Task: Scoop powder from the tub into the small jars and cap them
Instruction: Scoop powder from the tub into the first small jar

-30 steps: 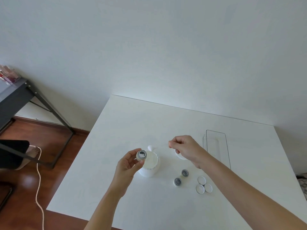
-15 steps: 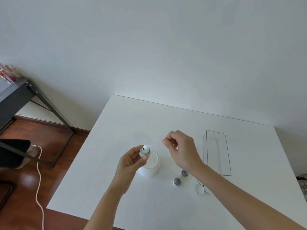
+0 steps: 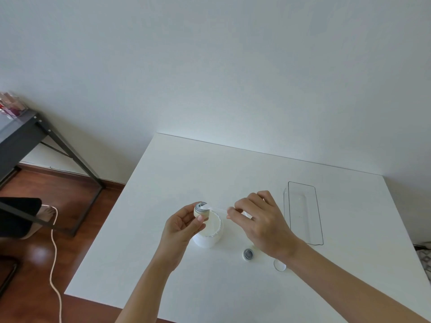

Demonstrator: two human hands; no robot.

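Currently an uncapped jar [image 3: 248, 254] waits near right. Left hand [image 3: 184, 226] pinches a small jar [image 3: 201, 210] over the tub [image 3: 208, 231]; right hand [image 3: 258, 223] pinches the scoop [image 3: 215, 208] into its mouth (narrow opening). Risk: a shaky tip spills powder outside the tub.

Tub [image 3: 207, 238] partly behind left hand [image 3: 180, 226], perhaps a cap [image 3: 279, 265] half under right forearm, powder level unreadable

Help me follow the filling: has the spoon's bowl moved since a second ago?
Yes. The spoon was behind the tub, apart from the jar; now its bowl tips into the jar's mouth, above the tub's left rim.
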